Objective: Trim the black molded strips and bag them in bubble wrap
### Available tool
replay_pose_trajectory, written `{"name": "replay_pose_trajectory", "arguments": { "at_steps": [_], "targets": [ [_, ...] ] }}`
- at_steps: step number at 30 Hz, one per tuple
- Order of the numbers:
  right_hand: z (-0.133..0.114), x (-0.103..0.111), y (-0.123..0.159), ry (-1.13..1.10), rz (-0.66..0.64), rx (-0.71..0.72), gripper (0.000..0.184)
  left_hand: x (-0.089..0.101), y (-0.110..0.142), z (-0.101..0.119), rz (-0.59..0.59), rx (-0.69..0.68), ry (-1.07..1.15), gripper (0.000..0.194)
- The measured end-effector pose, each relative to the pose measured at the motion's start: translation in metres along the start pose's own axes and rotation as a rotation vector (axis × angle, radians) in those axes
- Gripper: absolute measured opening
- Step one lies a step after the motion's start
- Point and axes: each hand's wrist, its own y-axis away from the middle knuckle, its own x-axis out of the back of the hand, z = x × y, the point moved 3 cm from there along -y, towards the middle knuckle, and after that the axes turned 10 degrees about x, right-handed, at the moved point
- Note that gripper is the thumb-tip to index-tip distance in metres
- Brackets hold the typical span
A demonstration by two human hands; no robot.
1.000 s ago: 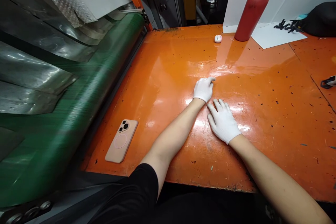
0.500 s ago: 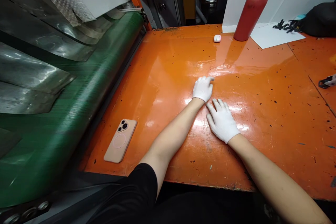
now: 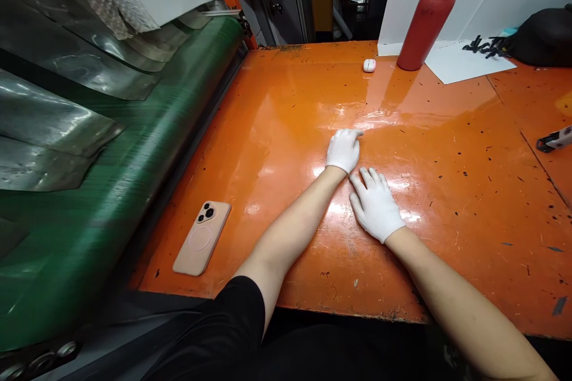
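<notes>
Both of my hands wear white fabric gloves and rest on a glossy orange tabletop (image 3: 286, 101) flecked with dark specks. My left hand (image 3: 343, 150) lies with its fingers drawn together, holding nothing. Just below and to the right, my right hand (image 3: 374, 205) is flat on the surface, fingers spread, also holding nothing. The nearest object is a phone in a peach case (image 3: 201, 238), lying face down to the left of my left forearm. Farther off stands a small white earbud case (image 3: 369, 65).
A red bottle (image 3: 429, 18) stands at the back beside a white paper sheet (image 3: 465, 59) with small black pieces (image 3: 485, 46). A black bag (image 3: 543, 38) sits back right. A green roller (image 3: 111, 149) with metal sheets (image 3: 44, 119) runs along the left. A handled tool (image 3: 554, 140) pokes in at right.
The whole view has drifted slightly, with the table items shifting a little left in the picture. My hands stay in the same place on the table, and nothing has been picked up.
</notes>
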Motion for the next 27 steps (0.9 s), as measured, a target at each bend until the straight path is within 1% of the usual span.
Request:
{"name": "replay_pose_trajectory", "arguments": {
  "at_steps": [5, 12, 16, 27],
  "targets": [
    [-0.0007, 0.0008, 0.0003, -0.005, 0.004, 0.002, 0.054, 0.0002, 0.0009, -0.0005, 0.006, 0.002, -0.012, 0.037],
    [-0.0006, 0.0009, 0.0006, -0.015, 0.01, -0.001, 0.055, 0.0003, 0.0007, -0.0015, 0.027, 0.047, -0.03, 0.033],
    [-0.0005, 0.0008, 0.0004, -0.015, 0.001, 0.001, 0.055, 0.0016, 0.0019, -0.0006, 0.019, 0.059, -0.048, 0.033],
    [0.0005, -0.002, 0.0014, 0.017, 0.026, 0.011, 0.054, -0.0002, 0.001, 0.0022, -0.001, 0.015, -0.042, 0.031]
  ]
}}
